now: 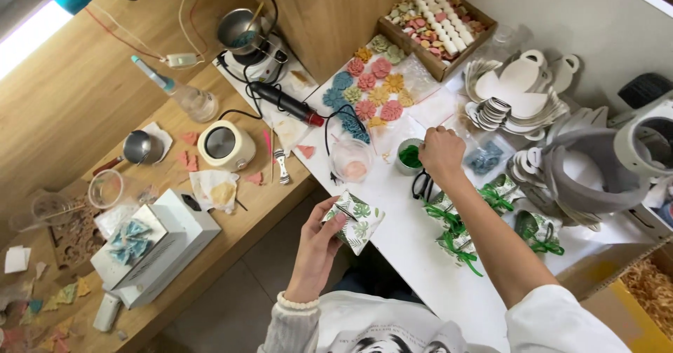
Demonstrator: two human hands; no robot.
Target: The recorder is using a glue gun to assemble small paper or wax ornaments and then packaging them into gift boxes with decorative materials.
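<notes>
Holding a small leaf-print pouch (355,221) just below frame centre, left hand (319,244) wrapped round its lower edge, fingers pressed together against the fabric, thumb pinching the near side. Reaching up toward one o'clock with the right hand (442,153), fingers curled down over a small cup of green ribbon (409,157); pinching a strand or only touching the rim, cannot tell.

Judging progress: partway through, by the look of it. Already tied with green bows and lying together at four o'clock, several finished pouches (463,237), spread along the white table (406,255). Still bare of any bow, the pouch in hand, so at least this one left to close and tie. Black scissors (420,183) lying just beside the ribbon cup, at its lower right.

Looking plump and squarish, the held pouch: pale cloth printed with green leaves, a dark line crossing its top, tilted with one corner pointing down.

Further off at twelve o'clock, rows of coloured flower-shaped pieces (371,86) on the white table; at ten o'clock, a small white melting pot (226,144) on the wooden bench (84,107).
</notes>
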